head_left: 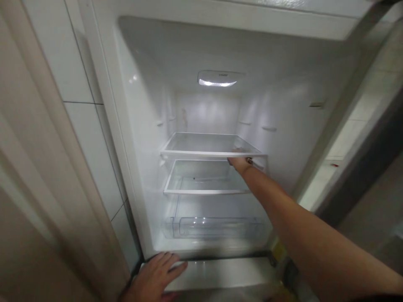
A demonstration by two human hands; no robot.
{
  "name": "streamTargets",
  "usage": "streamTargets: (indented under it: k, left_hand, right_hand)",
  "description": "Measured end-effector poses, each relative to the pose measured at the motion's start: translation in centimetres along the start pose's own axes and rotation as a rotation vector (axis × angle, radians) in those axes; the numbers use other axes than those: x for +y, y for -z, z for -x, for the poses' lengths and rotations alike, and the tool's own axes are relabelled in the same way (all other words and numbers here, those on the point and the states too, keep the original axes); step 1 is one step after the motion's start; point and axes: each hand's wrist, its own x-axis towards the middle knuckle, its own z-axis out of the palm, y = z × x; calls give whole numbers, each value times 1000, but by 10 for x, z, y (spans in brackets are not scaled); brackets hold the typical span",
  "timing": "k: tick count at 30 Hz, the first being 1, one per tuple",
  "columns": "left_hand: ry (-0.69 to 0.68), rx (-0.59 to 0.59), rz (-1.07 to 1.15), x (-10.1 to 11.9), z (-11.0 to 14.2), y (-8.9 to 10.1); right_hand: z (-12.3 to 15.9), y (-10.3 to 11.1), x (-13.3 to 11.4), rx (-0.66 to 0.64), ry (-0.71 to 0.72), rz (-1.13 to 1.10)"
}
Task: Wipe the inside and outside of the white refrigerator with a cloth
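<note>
My left hand (159, 274) lies at the bottom front edge of an opened fridge compartment (132, 138), with its fingers stretched out and nothing held. My right hand (239, 162) reaches deep inside, at the right front edge of the upper glass shelf (201, 144). Part of that hand shows faintly through the glass, but the shelf's white front trim hides most of the fingers. A small dark brown item (249, 160) shows at the wrist; I cannot make out what it is. Beneath sits a lower glass shelf (201, 176).
A clear plastic drawer (217, 227) stands at the fridge bottom. A lit lamp (218, 79) is on the ceiling. Ledges (269, 128) line the side walls. White tiles (91, 138) are to the left; the blurred opened door (355, 167) seems to be on the right.
</note>
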Motion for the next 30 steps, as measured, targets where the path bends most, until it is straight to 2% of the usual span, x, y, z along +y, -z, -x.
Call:
streamTargets:
  k: [4,10,18,22,25,28,30]
  left_hand:
    - [-49,112,-63,-4,-1,0]
    - [-107,260,-125,-5,-7,11]
    - [-129,301,-93,-2,-11,20]
    - [-149,311,-134,-2,-12,21]
    - [-149,314,-157,-2,-12,19]
    - [-141,290,-132,-2,-11,18]
    - [-125,262,-113,-1,-11,17]
  right_hand:
    - [39,0,-5,-95,-13,-6]
    - [87,7,-13,-181,-48,-25]
    - [136,17,-15,-173,-37,-100]
    - [142,16,-10,-124,-28,-199]
    - [137,8,-12,-98,-6,-286]
    - [123,3,-34,-44,69,-376]
    - [111,5,-63,-4,158,-439]
